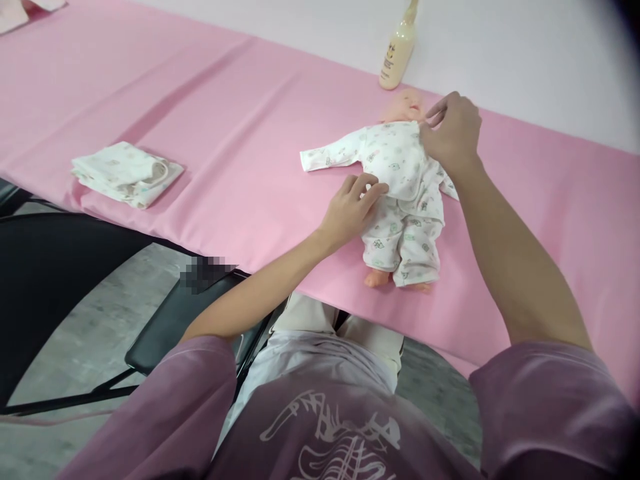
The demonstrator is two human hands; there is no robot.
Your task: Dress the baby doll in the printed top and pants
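Observation:
A baby doll (400, 193) in a white printed top and trousers lies on its back on the pink-covered table (240, 133), head toward the far edge. My left hand (353, 207) rests on the doll's side at the hem of the top, fingers curled against the cloth. My right hand (453, 133) is at the doll's neck, fingers pinched on the collar of the top. One sleeve of the doll's top stretches out to the left, flat on the table.
A folded white printed cloth (127, 173) lies on the table at the left. A cream bottle (397, 50) stands past the doll's head near the far edge. A black folding chair (165, 320) stands below the table at the left.

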